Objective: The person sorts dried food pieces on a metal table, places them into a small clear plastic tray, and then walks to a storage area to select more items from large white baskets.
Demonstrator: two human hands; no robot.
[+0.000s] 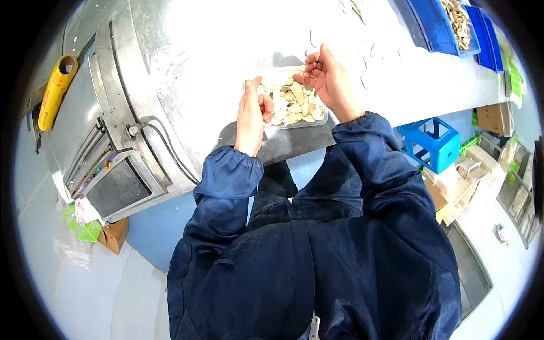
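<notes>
A clear plastic tray (297, 124) sits near the front edge of the metal worktable. Pale slices (297, 100), which look like sliced mushrooms, fill it in overlapping layers. My left hand (251, 114) is at the tray's left side, thumb up and lower fingers curled inward over the slices; whether it grips the rim cannot be told. Over the tray's far right corner is my right hand (329, 80), its thumb raised and its fingers bent apart. One fingertip reaches down to the slices, and nothing shows held in that hand. Glare washes out the tray's far side.
A metal wrapping machine (123, 123) with a plugged-in cable and a yellow film roll (58, 92) stands at left. Crumpled clear film (163, 70) lies beside it. Blue bins (442, 29), one holding more slices, are at far right. Below them stands a blue stool (440, 144).
</notes>
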